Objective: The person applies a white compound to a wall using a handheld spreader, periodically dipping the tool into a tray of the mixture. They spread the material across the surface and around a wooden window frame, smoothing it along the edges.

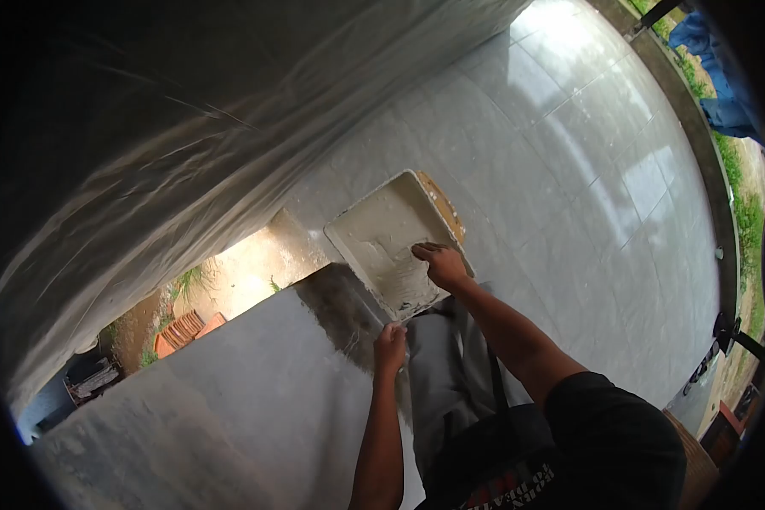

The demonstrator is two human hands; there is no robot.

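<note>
A rectangular tray (368, 223) with whitish rims holds pale grey, wet-looking paste, smeared thicker toward its near end. Over the tray's right side is my right hand (442, 264), fingers bent over the paste; whether it holds anything is hidden. My left hand (391, 344) is closed at the tray's near corner, its fingers pressed together around something too small to make out. Beneath the tray's far right edge, a round tan surface (443, 204) shows, spotted with white.
Grey plastic sheeting (170, 161) hangs at the left. A grey wall or ledge (221, 399) with a dark damp patch (342, 308) lies lower left. Tiled floor (561, 204) spreads right. Stacked orange tiles (178, 330) lie beyond the ledge; blue cloth (722, 81) hangs upper right.
</note>
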